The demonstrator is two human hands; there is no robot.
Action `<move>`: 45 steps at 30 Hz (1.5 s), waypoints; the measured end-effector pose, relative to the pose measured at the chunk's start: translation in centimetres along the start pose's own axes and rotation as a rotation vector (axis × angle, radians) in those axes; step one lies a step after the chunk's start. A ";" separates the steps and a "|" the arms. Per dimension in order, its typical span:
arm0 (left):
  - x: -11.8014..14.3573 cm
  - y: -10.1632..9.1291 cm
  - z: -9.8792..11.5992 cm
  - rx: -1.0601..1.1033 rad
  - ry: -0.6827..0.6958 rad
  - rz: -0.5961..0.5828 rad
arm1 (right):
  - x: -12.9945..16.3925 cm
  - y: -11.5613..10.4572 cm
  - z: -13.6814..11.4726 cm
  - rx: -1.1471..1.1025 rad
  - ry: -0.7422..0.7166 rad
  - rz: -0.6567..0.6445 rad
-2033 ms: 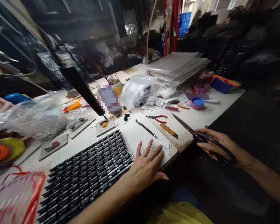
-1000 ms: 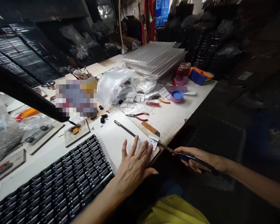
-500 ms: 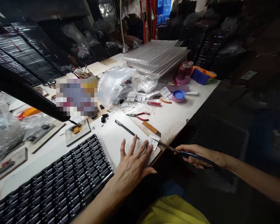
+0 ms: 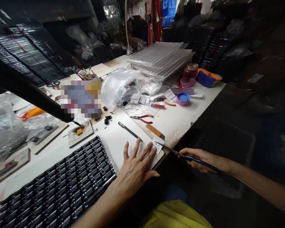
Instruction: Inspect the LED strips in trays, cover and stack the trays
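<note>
At the near edge of the white board, the left hand lies flat with fingers spread, palm down, holding nothing; its fingertips rest just beside a small paper label at the board's right corner. Right of the board, off the table edge, the right hand is closed around the dark handles of a pair of scissors, whose blade tip reaches the label. Left of the board, touching its edge, lies a black tray of components. On the board, beyond the left hand, lies a dark pen. Beyond the board's far right side lie a wooden-handled blade and red-handled pliers; farther off are clear plastic bags and a blue lid.
</note>
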State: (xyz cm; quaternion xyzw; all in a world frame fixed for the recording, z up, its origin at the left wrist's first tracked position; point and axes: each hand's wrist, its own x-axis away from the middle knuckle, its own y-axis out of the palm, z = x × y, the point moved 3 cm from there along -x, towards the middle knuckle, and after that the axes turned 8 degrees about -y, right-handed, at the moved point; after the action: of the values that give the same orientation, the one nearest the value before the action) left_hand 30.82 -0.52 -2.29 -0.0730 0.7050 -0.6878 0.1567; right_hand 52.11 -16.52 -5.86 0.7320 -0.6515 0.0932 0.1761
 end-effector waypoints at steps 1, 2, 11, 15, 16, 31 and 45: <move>0.0 0.1 0.0 -0.003 0.005 -0.003 | 0.0 0.1 -0.2 0.005 -0.007 -0.009; 0.0 0.1 0.0 -0.005 0.008 -0.005 | 0.1 0.2 -0.4 0.016 -0.013 -0.018; -0.2 0.3 0.1 0.002 -0.003 -0.020 | -0.4 0.6 -1.1 0.141 -0.013 0.065; -0.3 0.0 0.2 0.006 -0.013 -0.011 | -0.5 0.8 -1.7 0.178 0.009 0.085; -0.3 -0.1 0.2 0.008 -0.018 -0.007 | -0.5 0.9 -1.9 0.181 0.008 0.086; 1.3 -1.3 0.9 -0.045 -0.160 0.103 | 1.6 0.4 -4.6 0.366 0.008 0.112; 3.6 -1.1 0.4 -0.051 -0.165 0.040 | -7.4 1.0 -11.5 1.313 -0.106 0.089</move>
State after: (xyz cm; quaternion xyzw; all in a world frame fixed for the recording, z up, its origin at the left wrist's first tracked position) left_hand 27.47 -2.04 -1.65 -0.1193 0.7084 -0.6580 0.2257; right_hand 51.19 -5.45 2.14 0.6631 -0.4968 0.4422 -0.3435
